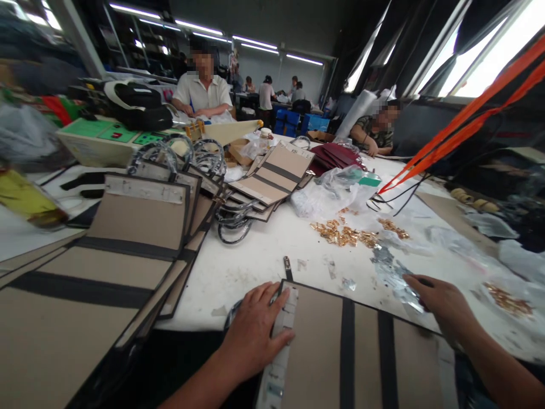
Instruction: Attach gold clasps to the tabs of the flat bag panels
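head view showed a tan panel (323, 346) lying flat at the near edge of the worktop (255, 255). two black bands crossed it and black edging ran round it. a pale taped strip (283, 335) ran along its left side, and a small metal tab (288, 267) poked out at its far corner. the worktop was white and strewn with clear plastic scraps (389, 272), a scatter of brass fittings (344, 234) and a crumpled plastic bag (327, 196). a stack of like panels (128, 238) fanned out on our left. orange straps (468, 113) slanted down from the right, below bright windows (481, 62). a person in a white shirt (202, 94) and another person (377, 133) sat at the far side of a long room lit by tube lamps (259, 44). our left hand (255, 329) lay palm down on the panel's left edge, fingers loosely spread across the taped strip. our right hand (443, 304) rested at the panel's far right corner, fingers together, touching the plastic scraps; whether it pinched anything we could not tell.
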Demonstrator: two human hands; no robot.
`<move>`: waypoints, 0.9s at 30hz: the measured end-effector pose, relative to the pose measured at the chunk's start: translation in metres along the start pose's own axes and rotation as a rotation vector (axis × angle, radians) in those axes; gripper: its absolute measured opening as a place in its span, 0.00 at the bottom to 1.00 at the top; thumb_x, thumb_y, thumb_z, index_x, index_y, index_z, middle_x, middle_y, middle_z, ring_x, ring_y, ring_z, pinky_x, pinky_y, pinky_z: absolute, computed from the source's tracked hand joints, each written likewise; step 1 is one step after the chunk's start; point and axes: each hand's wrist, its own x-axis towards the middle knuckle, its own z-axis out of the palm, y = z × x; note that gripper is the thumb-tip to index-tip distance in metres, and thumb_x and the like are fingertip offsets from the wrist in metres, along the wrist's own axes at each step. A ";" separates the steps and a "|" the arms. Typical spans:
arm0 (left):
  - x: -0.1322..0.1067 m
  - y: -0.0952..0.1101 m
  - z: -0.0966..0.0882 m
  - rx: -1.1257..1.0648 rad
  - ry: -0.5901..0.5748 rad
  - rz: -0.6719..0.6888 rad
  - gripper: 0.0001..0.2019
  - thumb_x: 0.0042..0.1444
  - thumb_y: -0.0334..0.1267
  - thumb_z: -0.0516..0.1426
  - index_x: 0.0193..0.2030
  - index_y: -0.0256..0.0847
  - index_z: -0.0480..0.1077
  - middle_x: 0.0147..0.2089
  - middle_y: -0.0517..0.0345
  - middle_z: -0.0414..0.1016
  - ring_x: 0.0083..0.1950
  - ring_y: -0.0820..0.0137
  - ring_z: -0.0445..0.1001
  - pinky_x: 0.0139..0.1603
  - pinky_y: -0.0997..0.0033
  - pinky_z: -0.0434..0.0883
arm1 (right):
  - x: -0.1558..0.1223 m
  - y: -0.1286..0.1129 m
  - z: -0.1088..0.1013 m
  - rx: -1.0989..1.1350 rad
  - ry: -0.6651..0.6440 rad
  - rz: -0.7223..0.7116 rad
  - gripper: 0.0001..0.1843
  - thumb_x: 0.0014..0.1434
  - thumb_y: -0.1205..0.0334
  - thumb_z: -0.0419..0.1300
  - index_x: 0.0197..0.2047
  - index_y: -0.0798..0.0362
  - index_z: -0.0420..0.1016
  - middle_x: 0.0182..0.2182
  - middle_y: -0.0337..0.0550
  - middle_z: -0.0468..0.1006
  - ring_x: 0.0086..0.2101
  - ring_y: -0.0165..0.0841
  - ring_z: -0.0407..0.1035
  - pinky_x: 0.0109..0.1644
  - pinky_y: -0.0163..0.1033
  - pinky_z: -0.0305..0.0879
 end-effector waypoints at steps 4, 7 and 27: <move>-0.001 0.006 -0.005 -0.023 -0.025 -0.015 0.41 0.58 0.51 0.68 0.76 0.50 0.60 0.78 0.52 0.60 0.77 0.50 0.58 0.78 0.43 0.57 | -0.020 -0.034 0.018 0.069 -0.107 0.118 0.27 0.55 0.36 0.64 0.43 0.51 0.86 0.18 0.42 0.75 0.22 0.38 0.69 0.27 0.41 0.64; -0.002 0.008 -0.005 -0.037 -0.021 -0.020 0.42 0.58 0.51 0.68 0.76 0.48 0.60 0.77 0.51 0.61 0.77 0.50 0.57 0.78 0.43 0.57 | -0.045 -0.077 0.046 0.163 -0.267 0.112 0.29 0.53 0.35 0.65 0.43 0.51 0.85 0.17 0.40 0.74 0.22 0.37 0.69 0.27 0.40 0.62; -0.007 0.004 0.002 -0.092 0.082 0.014 0.40 0.60 0.57 0.65 0.75 0.48 0.61 0.75 0.51 0.64 0.76 0.53 0.58 0.77 0.48 0.57 | -0.087 -0.139 0.108 -0.102 -0.711 -0.244 0.28 0.67 0.37 0.51 0.25 0.48 0.67 0.21 0.41 0.74 0.26 0.37 0.69 0.33 0.40 0.58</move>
